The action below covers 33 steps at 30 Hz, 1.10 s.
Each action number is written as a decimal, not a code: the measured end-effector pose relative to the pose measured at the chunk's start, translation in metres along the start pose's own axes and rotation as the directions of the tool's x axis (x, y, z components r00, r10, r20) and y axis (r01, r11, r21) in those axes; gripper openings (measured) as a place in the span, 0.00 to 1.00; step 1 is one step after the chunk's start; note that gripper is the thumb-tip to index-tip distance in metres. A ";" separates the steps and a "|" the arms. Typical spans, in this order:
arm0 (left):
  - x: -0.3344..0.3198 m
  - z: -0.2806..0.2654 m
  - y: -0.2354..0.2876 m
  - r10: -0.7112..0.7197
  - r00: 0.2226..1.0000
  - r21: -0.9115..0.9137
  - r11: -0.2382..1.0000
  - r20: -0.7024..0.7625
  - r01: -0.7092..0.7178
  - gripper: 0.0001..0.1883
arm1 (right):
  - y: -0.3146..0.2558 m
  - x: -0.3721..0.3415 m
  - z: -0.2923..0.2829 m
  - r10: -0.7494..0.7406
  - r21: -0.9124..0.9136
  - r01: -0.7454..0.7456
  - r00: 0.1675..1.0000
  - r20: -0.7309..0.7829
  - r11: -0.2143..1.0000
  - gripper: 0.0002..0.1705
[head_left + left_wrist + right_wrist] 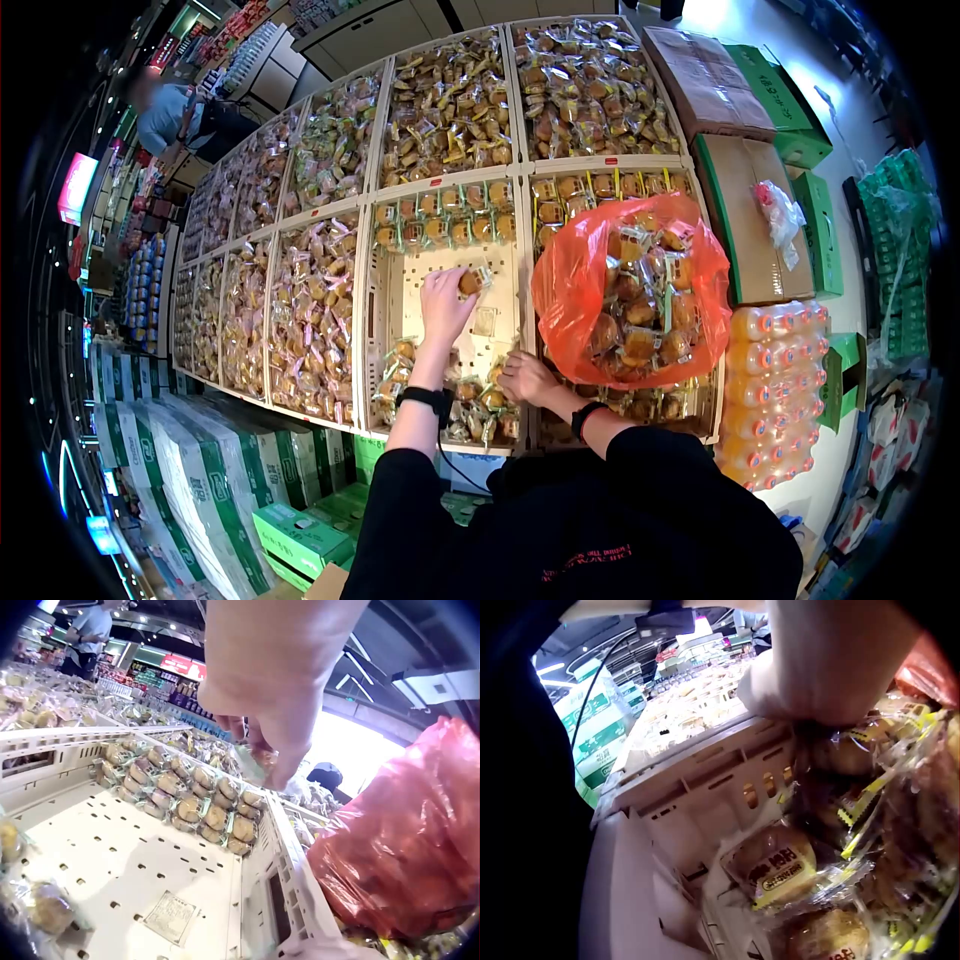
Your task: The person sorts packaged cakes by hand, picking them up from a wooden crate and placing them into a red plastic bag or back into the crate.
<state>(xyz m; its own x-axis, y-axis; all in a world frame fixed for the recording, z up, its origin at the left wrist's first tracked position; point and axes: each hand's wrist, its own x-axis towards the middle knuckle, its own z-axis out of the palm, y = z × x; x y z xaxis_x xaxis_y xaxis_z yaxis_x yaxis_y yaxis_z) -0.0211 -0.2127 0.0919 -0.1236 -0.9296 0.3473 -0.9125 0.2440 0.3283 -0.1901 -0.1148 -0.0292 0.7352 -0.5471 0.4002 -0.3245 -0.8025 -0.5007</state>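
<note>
My left hand [447,303] pinches a plastic-wrapped bun [471,283] above the bare floor of a pale crate [405,285]. In the left wrist view, the fingers of that left hand [262,712] hang over the crate's far side, a bit of the wrapper showing between them. My right hand [528,379] is at the divider on the crate's near right side, beside loose wrapped buns [468,395]. Its fingertips are hidden in the right wrist view, where wrapped buns [776,866] lie below the wrist, so I cannot tell whether it holds one.
Neat rows of wrapped buns [445,217] line the crate's far end. A red plastic bag [570,285] full of wrapped buns sits on the crate at right. Bottled orange drinks [775,390] and cartons [745,215] stand further right. A person [185,120] stands at the far left.
</note>
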 end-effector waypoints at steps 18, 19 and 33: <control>0.116 0.142 -0.046 -0.050 0.957 -0.111 0.990 0.285 0.085 0.23 | 0.001 0.005 -0.019 0.030 0.154 -0.025 0.999 -0.031 0.988 0.06; 0.117 0.143 -0.046 -0.032 0.965 -0.144 0.987 0.262 0.072 0.23 | 0.001 0.006 -0.019 0.031 0.154 -0.025 0.999 -0.039 0.988 0.06; 0.081 0.137 -0.033 -0.042 0.989 -0.155 0.986 0.142 0.064 0.25 | -0.003 0.006 -0.015 0.029 0.160 -0.017 0.997 -0.076 0.987 0.06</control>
<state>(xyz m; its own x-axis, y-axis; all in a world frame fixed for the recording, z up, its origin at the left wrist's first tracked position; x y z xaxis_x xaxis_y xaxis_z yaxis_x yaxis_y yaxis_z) -0.0545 -0.3341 -0.0114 -0.1394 -0.9687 0.2052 -0.8471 0.2240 0.4820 -0.1941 -0.1193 -0.0138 0.6780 -0.5868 0.4427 -0.2374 -0.7448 -0.6237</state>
